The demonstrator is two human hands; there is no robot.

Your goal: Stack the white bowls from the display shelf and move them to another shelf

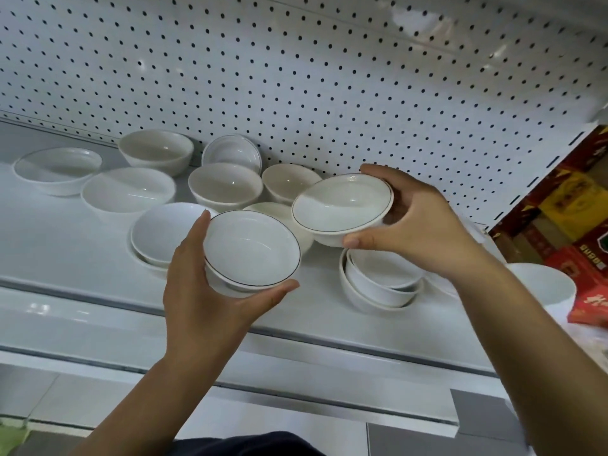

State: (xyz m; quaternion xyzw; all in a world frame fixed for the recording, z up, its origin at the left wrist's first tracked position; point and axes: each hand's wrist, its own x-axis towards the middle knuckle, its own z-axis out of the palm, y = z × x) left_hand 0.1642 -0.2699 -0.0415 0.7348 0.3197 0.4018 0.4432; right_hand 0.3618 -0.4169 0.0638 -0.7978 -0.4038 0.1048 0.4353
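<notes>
Stacking step under way. Left hand (197,291) cups rimmed bowl (251,250); right hand (424,225) clasps second bowl (342,204) just above-right. Next, judged: nest second into first, rims level.

Bare left hand (204,284) at seven o'clock, palm cupped upward, thumb and fingers wrapped around a held object, bare right hand (424,225) at three o'clock, gripping likewise, tilted, both forearms reaching up from the lower edge

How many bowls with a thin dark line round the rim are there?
3 that I can make out: one in the left hand, one in the right hand, and one propped on edge against the pegboard. Nested bowls may hide more.
</notes>
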